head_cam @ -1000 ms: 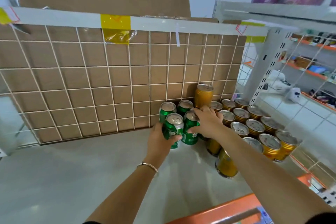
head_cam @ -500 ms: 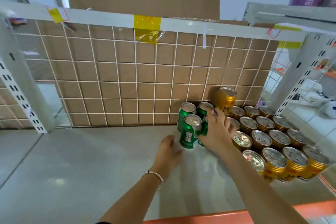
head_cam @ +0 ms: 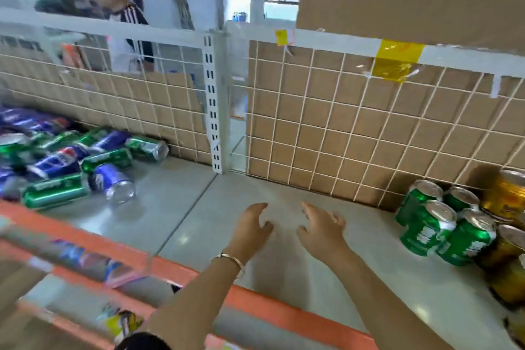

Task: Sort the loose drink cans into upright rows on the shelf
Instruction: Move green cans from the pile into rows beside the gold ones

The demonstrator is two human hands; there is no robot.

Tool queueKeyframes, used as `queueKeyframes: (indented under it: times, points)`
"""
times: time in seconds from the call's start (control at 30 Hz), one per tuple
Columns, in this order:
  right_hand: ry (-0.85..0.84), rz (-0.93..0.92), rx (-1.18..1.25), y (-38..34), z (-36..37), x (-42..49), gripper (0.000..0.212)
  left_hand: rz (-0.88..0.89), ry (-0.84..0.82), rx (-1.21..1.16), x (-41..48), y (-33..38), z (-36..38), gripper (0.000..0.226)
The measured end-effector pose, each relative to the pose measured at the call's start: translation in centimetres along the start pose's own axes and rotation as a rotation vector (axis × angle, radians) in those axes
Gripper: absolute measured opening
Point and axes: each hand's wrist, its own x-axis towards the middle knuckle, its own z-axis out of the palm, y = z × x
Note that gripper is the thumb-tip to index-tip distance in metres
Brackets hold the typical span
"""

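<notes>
One wide-angle camera (the only view), worn on the person's head, is looking forward and down from close by onto the white shelf [head_cam: 199, 207], facing its far wire-mesh back panel [head_cam: 341, 128] and framing everything at a slant.

Upright green cans [head_cam: 443, 224] right, toppled cans [head_cam: 74, 167] left

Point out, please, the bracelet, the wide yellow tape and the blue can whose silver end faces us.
bracelet [head_cam: 230, 259], head view, band on left wrist
wide yellow tape [head_cam: 397, 59], head view, middle
blue can [head_cam: 105, 178], head view, blue side
</notes>
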Motion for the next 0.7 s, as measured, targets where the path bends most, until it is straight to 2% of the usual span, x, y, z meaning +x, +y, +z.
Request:
queueKeyframes:
  times: [0.1,0.23,0.33,0.47,0.63,0.7]
  points:
    - [-0.11,-0.039,0.015,-6.5,2.1,1.6,0.054,-0.07,0.09,0.024,-1.2,-4.6,-7.1,0.047]
    - [-0.219,-0.181,-0.025,-17.4,5.0,2.6,0.054,-0.223,0.21,0.044,-4.3,-11.2,-17.0,0.048]
    - [-0.225,-0.304,-0.005,-26.1,7.7,2.5,0.055,-0.297,0.267,0.095,-6.9,-16.0,-24.0,0.049]
    - [-0.196,-0.425,0.002,-36.7,10.2,1.6,0.051,-0.349,0.298,0.119,-9.9,-20.7,-31.7,0.04]
    - [-0.269,-0.504,0.062,-45.6,13.0,0.7,0.061,-0.421,0.362,0.091,-12.2,-25.5,-37.9,0.047]
    - [-0.277,-0.517,0.091,-48.4,13.6,0.8,0.055,-0.433,0.381,0.07,-12.6,-27.1,-39.7,0.048]
